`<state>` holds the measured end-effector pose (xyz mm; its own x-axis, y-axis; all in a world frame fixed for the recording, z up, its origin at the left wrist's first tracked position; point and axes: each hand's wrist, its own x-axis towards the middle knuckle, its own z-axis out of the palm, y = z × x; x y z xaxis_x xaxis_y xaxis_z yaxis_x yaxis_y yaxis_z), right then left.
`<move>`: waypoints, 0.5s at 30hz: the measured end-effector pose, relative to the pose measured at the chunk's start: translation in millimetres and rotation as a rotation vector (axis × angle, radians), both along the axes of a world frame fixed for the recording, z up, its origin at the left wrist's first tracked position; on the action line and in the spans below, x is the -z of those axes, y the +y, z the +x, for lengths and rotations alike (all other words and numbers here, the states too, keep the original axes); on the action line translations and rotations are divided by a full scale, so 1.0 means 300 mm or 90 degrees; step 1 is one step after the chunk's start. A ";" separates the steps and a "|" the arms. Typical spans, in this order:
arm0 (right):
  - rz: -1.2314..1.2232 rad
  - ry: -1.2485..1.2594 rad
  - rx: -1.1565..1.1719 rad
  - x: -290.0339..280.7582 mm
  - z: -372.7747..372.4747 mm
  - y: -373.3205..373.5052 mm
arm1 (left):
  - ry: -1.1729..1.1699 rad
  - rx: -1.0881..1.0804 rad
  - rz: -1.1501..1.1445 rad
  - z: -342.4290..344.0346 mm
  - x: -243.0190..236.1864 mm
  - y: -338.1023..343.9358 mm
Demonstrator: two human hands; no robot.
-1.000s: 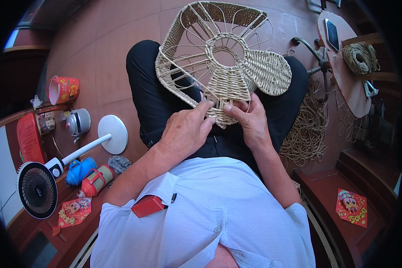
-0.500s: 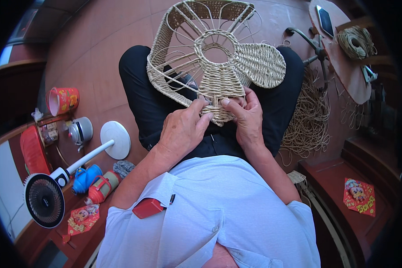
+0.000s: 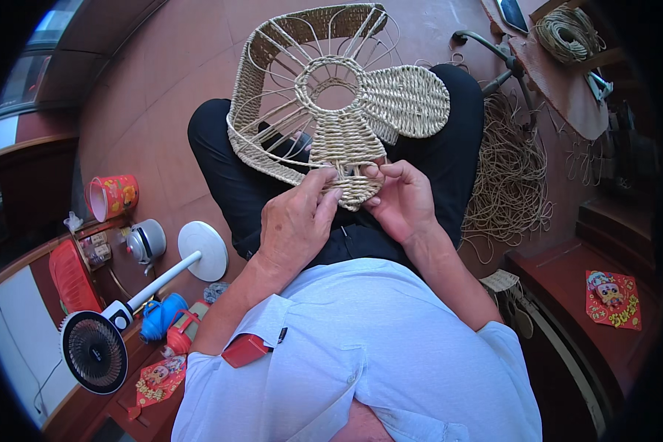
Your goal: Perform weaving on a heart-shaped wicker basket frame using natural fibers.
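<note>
A flower-shaped basket [image 3: 346, 140] of straw cord woven over a wire frame rests across my lap. It has a round braided ring [image 3: 350, 103], one filled petal [image 3: 412, 99] at the right, and a tall woven side wall [image 3: 244, 96] at the left. Bare wires and cords span the unfilled left and far parts. My left hand [image 3: 298, 221] is closed, thumb and finger pinching the near petal's left edge where a small gap shows in the weave. On that petal's right edge, my right hand [image 3: 404, 200] grips with thumb and fingers; some fingertips are hidden.
Loose straw cord [image 3: 504, 177] lies heaped on the floor at right, near a table [image 3: 567, 96] bearing a cord coil [image 3: 569, 33] and a phone [image 3: 513, 13]. At left are a fan [image 3: 96, 352], a red bucket [image 3: 114, 197], a metal pot [image 3: 147, 241] and flasks [image 3: 162, 317].
The view has shifted, so the basket appears slightly further left. My right thumb has moved off the middle of the near petal to its right edge. My left hand keeps its pinch.
</note>
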<state>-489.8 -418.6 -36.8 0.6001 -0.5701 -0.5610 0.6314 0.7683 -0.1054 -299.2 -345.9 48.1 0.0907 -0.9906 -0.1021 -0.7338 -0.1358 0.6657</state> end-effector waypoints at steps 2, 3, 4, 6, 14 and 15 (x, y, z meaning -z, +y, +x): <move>-0.001 -0.079 0.014 0.014 -0.005 0.005 | 0.009 0.017 -0.047 -0.010 0.000 -0.014; 0.040 -0.106 0.028 0.015 -0.009 0.009 | 0.013 0.019 -0.048 -0.018 0.002 -0.023; 0.029 -0.114 0.033 0.013 -0.014 0.009 | 0.024 0.027 -0.070 -0.027 0.006 -0.033; 0.101 -0.024 0.087 -0.004 -0.033 0.004 | 0.036 0.035 -0.091 -0.047 0.018 -0.056; -0.050 0.019 0.106 -0.116 -0.298 -0.045 | -0.033 0.187 -0.218 -0.164 0.090 -0.143; -0.084 0.085 0.131 -0.124 -0.374 -0.064 | -0.061 0.197 -0.213 -0.173 0.101 -0.152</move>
